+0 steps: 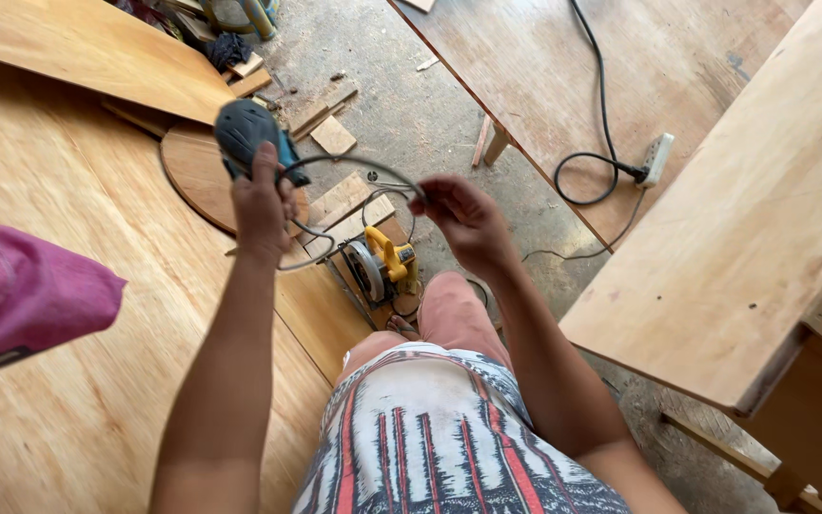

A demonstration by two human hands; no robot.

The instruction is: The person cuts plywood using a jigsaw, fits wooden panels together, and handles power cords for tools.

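My left hand grips a dark grey and teal power sander, held up over the edge of a plywood sheet. Its grey cord loops from the tool across to my right hand, whose fingers pinch the cord. Below the hands, on the floor, lies a yellow circular saw on wood offcuts.
A large plywood sheet fills the left. A round wooden disc lies beside it. A board rests on a bench at right. Another table carries a black cable and a white power strip. Pink cloth at left.
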